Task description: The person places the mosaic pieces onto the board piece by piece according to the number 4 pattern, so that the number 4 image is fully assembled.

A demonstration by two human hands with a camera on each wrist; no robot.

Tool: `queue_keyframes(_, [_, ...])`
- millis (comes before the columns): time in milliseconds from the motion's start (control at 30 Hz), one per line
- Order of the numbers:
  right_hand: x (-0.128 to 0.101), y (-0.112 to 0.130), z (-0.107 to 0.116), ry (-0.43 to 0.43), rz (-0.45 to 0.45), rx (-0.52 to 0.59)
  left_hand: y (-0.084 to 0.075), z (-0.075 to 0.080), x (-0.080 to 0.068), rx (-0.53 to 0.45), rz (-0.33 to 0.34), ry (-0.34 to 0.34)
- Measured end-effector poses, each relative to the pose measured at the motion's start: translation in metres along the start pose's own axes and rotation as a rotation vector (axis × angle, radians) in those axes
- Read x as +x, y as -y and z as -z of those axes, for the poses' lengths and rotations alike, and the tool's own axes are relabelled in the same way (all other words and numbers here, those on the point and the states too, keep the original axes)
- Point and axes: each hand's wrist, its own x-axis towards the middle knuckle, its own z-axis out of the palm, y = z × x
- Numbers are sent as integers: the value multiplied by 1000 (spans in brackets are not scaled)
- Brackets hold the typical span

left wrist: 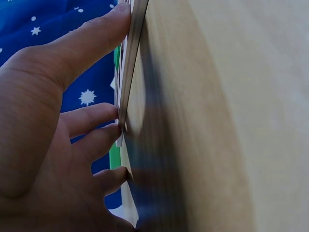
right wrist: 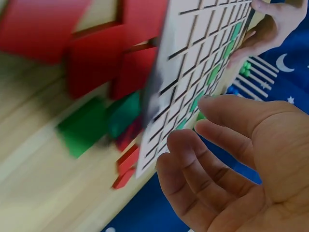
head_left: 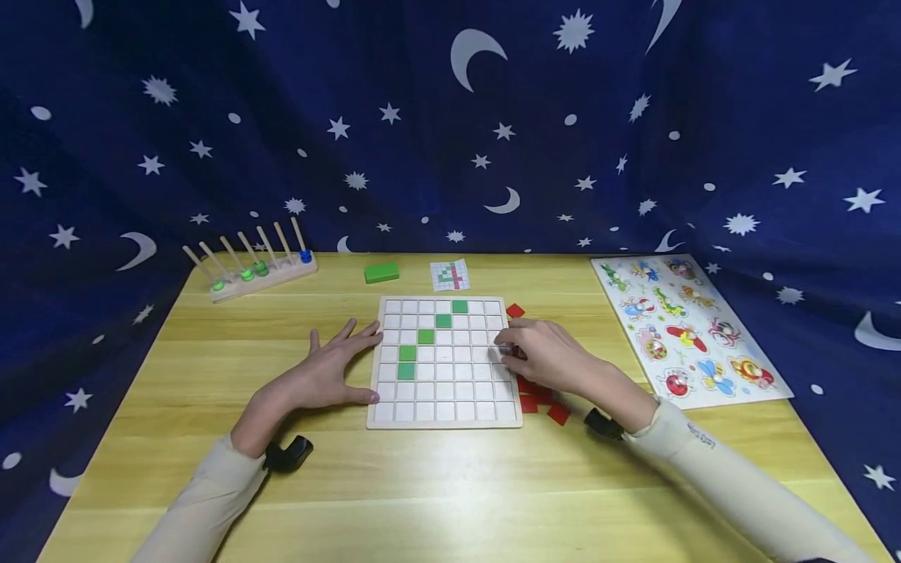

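A white gridded wooden board lies flat mid-table. Several green tiles form a slanting line in its squares. My left hand has its fingers spread along the board's left edge, thumb and fingertips touching it. Over the right edge hovers my right hand, its fingers loosely bent; the right wrist view shows nothing between them. Red tiles lie loose beside that edge, partly hidden beneath this hand in the head view. Among them, the right wrist view shows loose green tiles.
Behind the board are a small card with a coloured grid pattern and a green block. A wooden peg stand with rings is at back left. An insect picture board lies at right. A starry curtain backs the table.
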Motion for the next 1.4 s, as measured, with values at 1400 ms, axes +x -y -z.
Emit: queue_keyframes(1400, [-32, -11, -2, -10, -81, 5, 0, 1, 1, -3, 5, 5])
